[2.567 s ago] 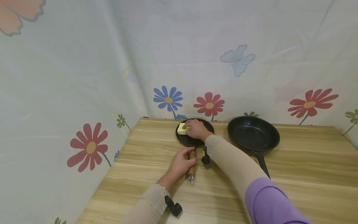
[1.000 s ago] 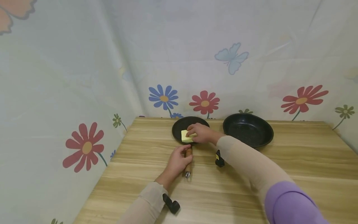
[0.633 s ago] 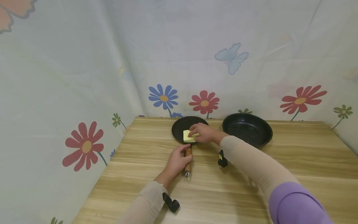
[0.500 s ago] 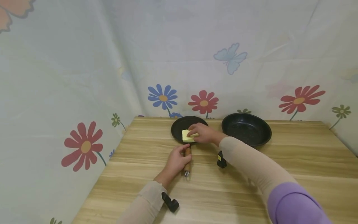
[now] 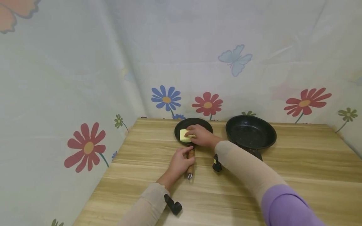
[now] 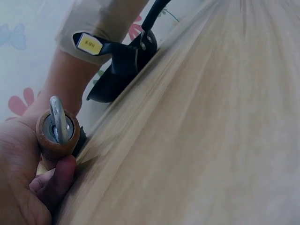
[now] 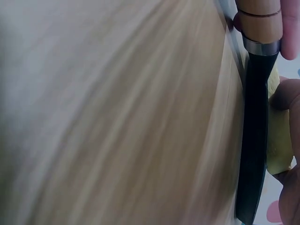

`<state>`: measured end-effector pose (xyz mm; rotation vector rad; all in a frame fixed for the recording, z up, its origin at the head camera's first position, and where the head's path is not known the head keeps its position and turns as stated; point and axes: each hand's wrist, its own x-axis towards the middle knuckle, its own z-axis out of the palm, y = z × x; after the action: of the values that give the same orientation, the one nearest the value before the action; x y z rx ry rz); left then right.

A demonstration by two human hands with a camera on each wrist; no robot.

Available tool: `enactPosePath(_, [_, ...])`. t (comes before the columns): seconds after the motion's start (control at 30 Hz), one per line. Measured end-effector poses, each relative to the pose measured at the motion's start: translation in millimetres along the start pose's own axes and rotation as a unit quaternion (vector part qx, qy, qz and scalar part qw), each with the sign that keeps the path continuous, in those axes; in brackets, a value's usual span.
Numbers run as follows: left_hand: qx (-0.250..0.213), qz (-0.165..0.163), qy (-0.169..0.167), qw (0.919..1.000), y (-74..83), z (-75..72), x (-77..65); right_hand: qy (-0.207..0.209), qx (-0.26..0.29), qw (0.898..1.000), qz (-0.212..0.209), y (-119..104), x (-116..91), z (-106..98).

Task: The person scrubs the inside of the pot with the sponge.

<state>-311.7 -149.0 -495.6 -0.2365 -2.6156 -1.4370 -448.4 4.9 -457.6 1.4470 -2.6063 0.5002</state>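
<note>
At the back of the table, a small black frying pan (image 5: 195,121) lies with its wooden handle (image 5: 190,170) pointing toward me. My left hand (image 5: 177,163) holds that handle between thumb and fingers; the metal hanging ring (image 6: 58,119) at its end shows in the left wrist view. My right hand (image 5: 201,137) grips a pale yellow sponge (image 5: 184,137) against the inside of the pan, in its near left part. In the right wrist view the sponge (image 7: 280,140) shows just over the pan's dark side (image 7: 254,131), with fingers curled on it.
A larger black frying pan (image 5: 250,133) stands to the right of the small one, its handle partly covered by my right sleeve. Behind the wooden table (image 5: 135,163) hangs a flowered cloth (image 5: 181,56), and it also runs along the left side.
The right hand has moved the sponge inside the pan, first toward the near right, then back to the left. The left hand has stayed on the handle.
</note>
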Motion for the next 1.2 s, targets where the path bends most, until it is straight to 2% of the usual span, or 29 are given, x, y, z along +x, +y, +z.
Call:
enactPosePath(0.23, [0.004,0.006,0.003,1.0000,0.8,-0.7,0.2,0.015,0.008,1.000,0.025,-2,11,6])
enactPosePath(0.57, [-0.002,0.005,-0.004,1.0000,0.4,-0.4,0.2,0.037,-0.013,0.997,0.063,-1,28,12])
enactPosePath(0.9, [-0.015,-0.001,-0.010,0.9998,4.1,-1.1,-1.3,0.009,-0.010,0.994,0.109,2,38,8])
enactPosePath(1.2, [-0.006,-0.002,0.001,1.0000,2.6,-0.5,-3.2,-0.002,-0.003,0.993,0.117,3,42,7])
